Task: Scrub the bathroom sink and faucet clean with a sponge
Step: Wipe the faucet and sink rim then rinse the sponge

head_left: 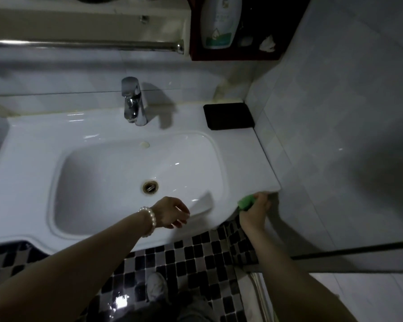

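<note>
Grip, right hand (257, 209): fingers curled round a small bright green sponge (246, 202), pressed to the front right corner edge of the sink, lower right of centre in the frame.
Grip, left hand (172, 213): holding nothing; fingers loosely extended over the front rim of the basin, at lower centre; contact with the rim cannot be told.
Wrist detail: string of white pearl beads (149, 217) round the left wrist.
Sink: glossy white ceramic countertop sink (33, 159) with a rounded rectangular basin, filling the middle of the frame.
Drain: round metal drain (150, 187) in the basin floor, just above the left hand.
Faucet: polished chrome single-lever faucet (133, 101) upright on the back ledge, upper centre.
Ledge object: flat black rectangular pad (228, 116) on the back right corner of the ledge, against the wall.
Shelf: dark red open shelf (233, 55) at upper right, holding a white bottle with a green label (220, 19).
Rail: chrome rail (84, 45) across the upper left.
Floor: black and white mosaic tile floor (196, 259) along the bottom.
</note>
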Motion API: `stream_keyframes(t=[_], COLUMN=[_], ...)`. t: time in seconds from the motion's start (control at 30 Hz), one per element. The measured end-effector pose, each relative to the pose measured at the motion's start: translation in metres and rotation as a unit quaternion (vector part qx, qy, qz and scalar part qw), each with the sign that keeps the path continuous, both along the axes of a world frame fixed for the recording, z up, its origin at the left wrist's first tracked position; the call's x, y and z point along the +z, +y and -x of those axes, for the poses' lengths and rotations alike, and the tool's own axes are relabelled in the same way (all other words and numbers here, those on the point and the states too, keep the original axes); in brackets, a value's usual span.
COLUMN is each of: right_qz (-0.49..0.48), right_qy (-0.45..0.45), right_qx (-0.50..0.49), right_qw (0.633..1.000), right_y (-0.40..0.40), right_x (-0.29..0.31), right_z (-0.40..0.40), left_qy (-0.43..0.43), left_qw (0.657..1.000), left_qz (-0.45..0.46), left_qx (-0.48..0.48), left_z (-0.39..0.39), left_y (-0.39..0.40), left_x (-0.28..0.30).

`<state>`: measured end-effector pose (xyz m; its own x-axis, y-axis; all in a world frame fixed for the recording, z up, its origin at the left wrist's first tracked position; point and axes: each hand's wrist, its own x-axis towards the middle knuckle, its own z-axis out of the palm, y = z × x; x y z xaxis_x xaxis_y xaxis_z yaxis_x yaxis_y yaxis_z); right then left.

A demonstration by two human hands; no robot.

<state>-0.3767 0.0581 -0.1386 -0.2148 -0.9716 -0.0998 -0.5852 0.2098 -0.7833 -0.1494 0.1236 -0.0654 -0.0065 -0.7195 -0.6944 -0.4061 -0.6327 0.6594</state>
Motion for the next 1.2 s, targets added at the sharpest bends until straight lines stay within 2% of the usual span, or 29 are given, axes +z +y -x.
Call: stream_keyframes(t=[0.27, 0.5, 0.63, 0.73, 0.8, 0.9, 1.03, 1.13, 1.2], right_qz=[-0.025, -0.050, -0.037, -0.053, -0.061, -0.058, -0.013, 0.013, -0.029], right_qy=[0.018, 0.052, -0.005, -0.012, -0.021, -0.042, -0.036, 0.080, 0.185], right_qx=[0.232, 0.269, 0.274, 0.292, 0.319, 0.346, 0.330, 0.245, 0.216], right_qw=[0.972, 0.960, 0.961, 0.955, 0.945, 0.936, 0.943, 0.966, 0.958], right_y=[0.041, 0.087, 0.110, 0.121, 0.126, 0.124, 0.079, 0.013, -0.026], right_x=[0.002, 0.009, 0.011, 0.015, 0.018, 0.028, 0.051, 0.062, 0.062], right_z=[0.008, -0.048, -0.083, -0.104, -0.114, -0.115, -0.091, -0.060, -0.037], left_qy=[-0.050, -0.118, -0.174, -0.191, -0.150, -0.023, 0.122, 0.132, 0.106], left_qw=[0.996, 0.981, 0.973, 0.971, 0.982, 1.000, 0.988, 0.984, 0.985], left_qz=[0.062, 0.075, 0.075, 0.055, 0.022, -0.013, 0.032, 0.062, 0.070], left_qx=[-0.046, -0.135, -0.132, -0.131, -0.112, -0.015, 0.088, 0.102, 0.114], left_z=[0.005, 0.011, -0.004, -0.021, -0.037, -0.054, -0.042, -0.034, -0.040], left_y=[0.016, 0.034, 0.046, 0.058, 0.064, 0.071, 0.060, 0.043, 0.040], left_x=[-0.004, -0.013, -0.014, -0.012, -0.008, 0.003, 0.018, 0.029, 0.034])
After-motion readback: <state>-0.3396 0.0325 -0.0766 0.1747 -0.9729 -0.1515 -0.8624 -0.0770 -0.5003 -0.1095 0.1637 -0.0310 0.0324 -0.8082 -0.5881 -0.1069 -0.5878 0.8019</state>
